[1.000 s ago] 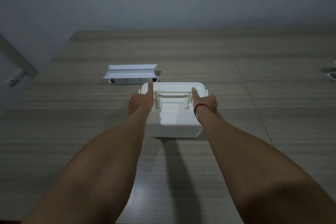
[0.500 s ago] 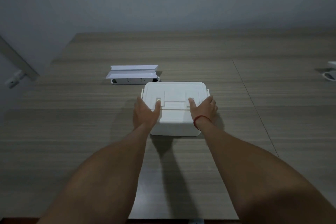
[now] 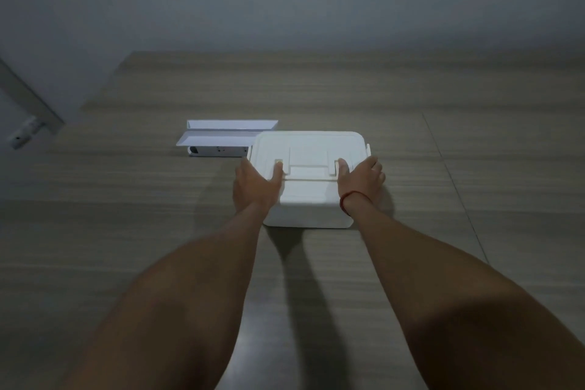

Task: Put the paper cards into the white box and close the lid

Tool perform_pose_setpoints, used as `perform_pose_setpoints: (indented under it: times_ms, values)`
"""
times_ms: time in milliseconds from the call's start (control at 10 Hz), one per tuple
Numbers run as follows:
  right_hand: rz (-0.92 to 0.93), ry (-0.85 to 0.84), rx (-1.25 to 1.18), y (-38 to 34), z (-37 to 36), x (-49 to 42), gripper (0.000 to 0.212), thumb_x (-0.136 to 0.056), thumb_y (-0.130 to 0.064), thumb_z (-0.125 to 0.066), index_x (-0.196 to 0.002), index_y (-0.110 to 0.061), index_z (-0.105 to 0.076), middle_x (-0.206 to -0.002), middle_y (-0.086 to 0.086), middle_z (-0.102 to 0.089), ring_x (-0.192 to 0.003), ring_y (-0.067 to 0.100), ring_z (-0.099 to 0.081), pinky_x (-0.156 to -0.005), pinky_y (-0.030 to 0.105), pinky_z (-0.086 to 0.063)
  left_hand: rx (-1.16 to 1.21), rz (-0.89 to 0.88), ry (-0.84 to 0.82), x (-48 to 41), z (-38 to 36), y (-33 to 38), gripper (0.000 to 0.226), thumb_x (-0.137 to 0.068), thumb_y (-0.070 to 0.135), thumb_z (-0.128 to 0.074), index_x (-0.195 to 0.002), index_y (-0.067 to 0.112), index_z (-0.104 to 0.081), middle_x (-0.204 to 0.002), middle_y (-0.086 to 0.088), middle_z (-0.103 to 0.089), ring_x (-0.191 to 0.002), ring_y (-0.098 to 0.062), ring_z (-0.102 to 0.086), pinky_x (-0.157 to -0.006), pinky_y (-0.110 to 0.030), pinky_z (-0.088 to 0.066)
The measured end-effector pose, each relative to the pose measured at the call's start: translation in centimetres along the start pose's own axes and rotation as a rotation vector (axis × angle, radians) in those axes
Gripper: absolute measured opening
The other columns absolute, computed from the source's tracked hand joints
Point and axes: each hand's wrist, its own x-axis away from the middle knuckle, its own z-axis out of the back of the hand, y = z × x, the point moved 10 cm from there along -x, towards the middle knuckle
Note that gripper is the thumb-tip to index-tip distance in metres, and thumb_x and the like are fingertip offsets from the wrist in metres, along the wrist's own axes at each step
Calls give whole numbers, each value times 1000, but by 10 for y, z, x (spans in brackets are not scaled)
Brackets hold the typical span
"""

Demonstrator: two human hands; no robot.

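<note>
The white box (image 3: 308,206) stands on the wooden table (image 3: 126,231) with its lid (image 3: 310,146) down flat. The lid's handle lies folded against the top. My left hand (image 3: 254,187) grips the box's left side, thumb resting on the lid by the handle's left end. My right hand (image 3: 362,179), with a red string at the wrist, grips the right side, thumb on the lid by the handle's right end. No paper cards are visible; the inside of the box is hidden.
A white open carton with two raised flaps (image 3: 226,138) lies just behind and left of the box. A grey metal bar with a bracket (image 3: 25,111) runs past the table's far left corner. A seam (image 3: 456,187) crosses the tabletop right of the box.
The handle has gone from raised to folded flat on the lid. Both hands slid from the handle down to the box's sides, thumbs on top. Since half a second ago little has moved.
</note>
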Motion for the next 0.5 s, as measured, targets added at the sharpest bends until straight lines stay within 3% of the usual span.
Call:
perform_pose_setpoints:
  times_ms: [100, 200, 300, 400, 500]
  values:
    - [-9, -7, 10, -3, -2, -8, 71, -89, -49, -53, -136, 2, -37, -139, 19, -46, -127, 36, -44, -100, 45, -40, -8, 6, -13, -7, -4, 2, 82, -81, 62, -52, -140, 6, -39, -138, -13, -51, -127, -30, -50, -100, -43, -46]
    - [-18, -17, 77, -5, -1, -6, 73, -90, -50, -51, -139, 1, -35, -143, 17, -43, -132, 34, -41, -109, 47, -33, -102, -45, -41, -5, -5, 8, 89, -89, 58, -45, -153, 4, -15, -161, -15, -21, -148, -29, -22, -118, -44, -25]
    - [2, -79, 108, -9, 2, 6, 75, -93, -46, -47, -147, 1, -23, -155, 15, -28, -145, 29, -24, -118, 49, -19, -203, -207, -61, 2, -2, 24, 74, -97, 48, -33, -153, 4, -17, -164, -13, -9, -153, -24, -6, -124, -43, -10]
    - [105, -149, 166, -8, 7, 29, 69, -97, -44, -39, -149, 0, -23, -161, 12, -15, -150, 26, -9, -121, 48, -14, -256, -332, -121, 23, -5, 26, 63, -98, 45, -27, -141, 1, -42, -158, -15, -30, -149, -26, -21, -120, -44, -19]
    - [209, -248, 168, -1, 12, 65, 62, -99, -44, -32, -148, -5, -29, -163, 4, -10, -151, 22, -3, -122, 45, -11, -266, -431, -159, 54, -5, 14, 63, -98, 45, -26, -141, 2, -42, -155, -15, -35, -147, -27, -26, -119, -43, -25]
